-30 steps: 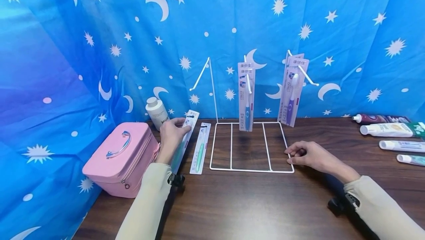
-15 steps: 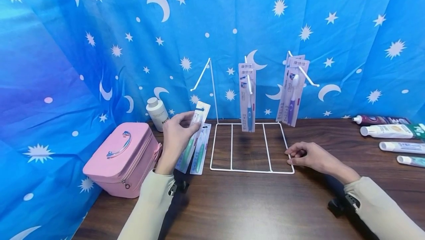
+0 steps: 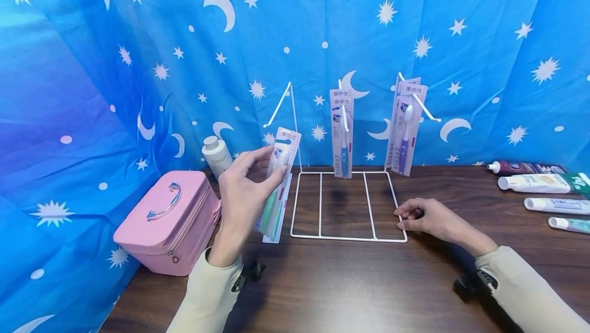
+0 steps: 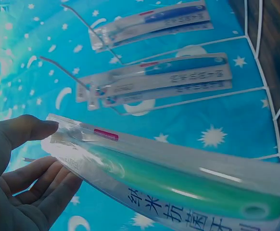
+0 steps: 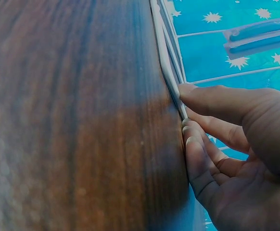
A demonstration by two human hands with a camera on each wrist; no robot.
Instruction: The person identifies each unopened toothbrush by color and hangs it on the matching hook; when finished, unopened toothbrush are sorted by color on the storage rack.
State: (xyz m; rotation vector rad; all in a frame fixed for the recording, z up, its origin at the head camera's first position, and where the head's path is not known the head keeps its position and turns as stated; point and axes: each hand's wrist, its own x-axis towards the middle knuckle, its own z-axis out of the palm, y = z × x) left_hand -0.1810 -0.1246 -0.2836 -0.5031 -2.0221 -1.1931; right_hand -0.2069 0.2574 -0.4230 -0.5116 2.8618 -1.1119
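In the head view my left hand (image 3: 244, 189) pinches a packaged green toothbrush (image 3: 289, 137) by its sides near the top. The pack tilts, its slotted header upward, and overlaps a second packaged green toothbrush (image 3: 278, 220) on the table. The left wrist view shows the held pack's green handle (image 4: 178, 178) through clear plastic, thumb on one edge and fingers on the other. My right hand (image 3: 430, 219) pinches the right side of a white wire display rack (image 3: 349, 239); the right wrist view shows thumb and fingertips at its wire (image 5: 171, 79).
Blue toothbrush packs (image 3: 341, 138) hang on the rack's middle hook and purple ones (image 3: 412, 133) on its right hook. The left hook (image 3: 278, 105) is bare. A pink case (image 3: 161, 220) and white bottle (image 3: 216, 153) stand left. Several toothpaste tubes (image 3: 534, 183) lie right.
My left hand has raised the packaged green toothbrush off the table, moving it rightward and turning its printed front toward the head camera. The right hand stays at the rack.
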